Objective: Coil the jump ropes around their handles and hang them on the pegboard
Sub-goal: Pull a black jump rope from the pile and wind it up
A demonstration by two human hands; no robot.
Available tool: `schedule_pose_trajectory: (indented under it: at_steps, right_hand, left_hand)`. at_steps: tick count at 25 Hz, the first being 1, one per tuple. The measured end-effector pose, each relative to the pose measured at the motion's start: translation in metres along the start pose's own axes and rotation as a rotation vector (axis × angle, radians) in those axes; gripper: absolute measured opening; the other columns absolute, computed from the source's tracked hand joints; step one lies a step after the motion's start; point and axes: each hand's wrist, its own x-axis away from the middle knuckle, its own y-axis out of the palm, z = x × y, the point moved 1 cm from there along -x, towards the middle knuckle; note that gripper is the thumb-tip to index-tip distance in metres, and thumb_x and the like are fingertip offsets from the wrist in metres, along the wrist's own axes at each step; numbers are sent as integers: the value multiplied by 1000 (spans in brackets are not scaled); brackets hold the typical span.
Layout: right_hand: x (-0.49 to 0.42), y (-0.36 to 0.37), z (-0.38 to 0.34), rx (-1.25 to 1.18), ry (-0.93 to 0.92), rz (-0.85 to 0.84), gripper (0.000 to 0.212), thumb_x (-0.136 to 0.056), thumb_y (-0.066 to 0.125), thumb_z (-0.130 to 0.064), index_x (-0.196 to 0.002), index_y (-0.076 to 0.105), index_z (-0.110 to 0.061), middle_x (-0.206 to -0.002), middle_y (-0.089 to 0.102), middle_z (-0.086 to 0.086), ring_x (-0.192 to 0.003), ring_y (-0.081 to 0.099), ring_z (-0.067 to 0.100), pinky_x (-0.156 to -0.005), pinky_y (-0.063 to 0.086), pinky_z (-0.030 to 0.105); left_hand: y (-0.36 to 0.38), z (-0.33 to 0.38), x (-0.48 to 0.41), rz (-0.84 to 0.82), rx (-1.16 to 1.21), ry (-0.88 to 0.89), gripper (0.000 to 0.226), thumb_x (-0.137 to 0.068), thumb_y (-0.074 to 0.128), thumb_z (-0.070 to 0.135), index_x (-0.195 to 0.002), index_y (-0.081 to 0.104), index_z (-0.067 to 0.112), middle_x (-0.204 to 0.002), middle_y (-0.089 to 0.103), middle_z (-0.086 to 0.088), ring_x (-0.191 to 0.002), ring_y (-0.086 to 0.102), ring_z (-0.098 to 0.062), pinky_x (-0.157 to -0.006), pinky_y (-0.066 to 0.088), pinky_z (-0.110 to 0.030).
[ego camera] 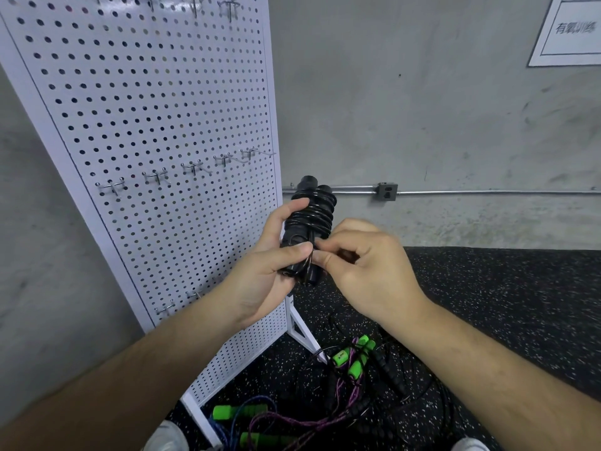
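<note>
Gripping the black jump rope (310, 219), coiled round its paired handles, the left hand (263, 275) holds the bundle upright before the white pegboard (146, 102). The right hand (367, 268) pinches the cord's loose end at the bundle's lower part. Green-handled jump ropes (354, 359) lie tangled on the speckled floor (504, 304) below.

The black speckled floor (504, 304) carries the white pegboard's feet (305, 336) and tangled jump ropes (351, 385) with green and black handles.

The wall sign (573, 29) reads "有氧训练", slightly blurred.
</note>
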Motion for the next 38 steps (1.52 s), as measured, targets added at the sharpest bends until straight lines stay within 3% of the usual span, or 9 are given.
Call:
schedule_pose_trajectory:
  at_steps: [3,7,10,14,21,24,26,33,38]
  right_hand:
    - [1,4,2,14,-54,-30,4,-87,76,-11,-90,79,-12,-85,55,-8,-73,55,10,-63,44,21]
    - [2,0,13,318,-234,-86,34,-96,66,-19,-129,67,-11,-106,58,-2,-101,55,16,-87,48,27]
    - [0,-3,16,441,-397,37,28,-97,65,-15,-123,69,-5,-110,65,4,-100,59,22,-88,49,28]
    - [-1,-3,13,366,-405,45,28,-97,67,-14,-123,69,-4,-109,66,4,-96,63,21,-83,54,31]
    - [-2,9,3,188,-237,80,11,-90,72,-12,-100,77,-11,-91,67,-5,-86,63,11,-73,54,32]
    - [-2,11,3,92,-133,43,15,-92,72,-16,-106,75,-13,-98,63,-9,-96,61,7,-82,53,27]
    - [-2,7,7,161,-146,22,16,-93,71,-20,-108,73,-14,-102,62,-11,-103,58,8,-89,50,27]
    - [-3,11,11,152,-157,71,9,-87,75,-7,-92,79,-14,-86,68,-7,-85,62,6,-74,52,25]
    - [-3,15,13,-66,39,52,14,-86,79,-14,-98,77,-18,-94,69,-10,-92,67,7,-83,56,25]
  left_hand:
    - [-1,-2,0,5,10,-15,65,-88,56,4,-147,45,29,-133,64,-15,-117,64,-24,-93,55,-32]
    - [-9,7,-4,66,43,28,63,-91,58,5,-147,46,31,-135,64,-13,-120,63,-27,-92,57,-39]
    - [-14,12,-5,80,27,50,61,-93,59,7,-148,45,32,-135,64,-15,-119,63,-30,-98,53,-48]
    - [-16,14,-6,67,9,65,63,-91,59,13,-148,43,32,-135,63,-15,-121,63,-30,-104,50,-48]
    - [-11,-2,-2,18,-54,56,66,-89,59,8,-149,41,28,-138,62,-10,-130,58,-25,-105,50,-37]
    - [-11,0,-3,53,-16,85,64,-89,59,6,-148,43,25,-134,65,-9,-125,61,-23,-96,54,-32]
    - [-16,6,-5,74,15,100,65,-87,62,8,-147,45,25,-131,67,-9,-122,63,-23,-93,55,-31]
    - [-9,-11,-4,45,-103,51,66,-88,61,6,-147,41,29,-136,62,-15,-123,59,-23,-105,49,-35]
    - [-16,-3,-4,77,-31,67,64,-90,61,4,-147,43,27,-132,66,-12,-124,62,-26,-102,52,-35]
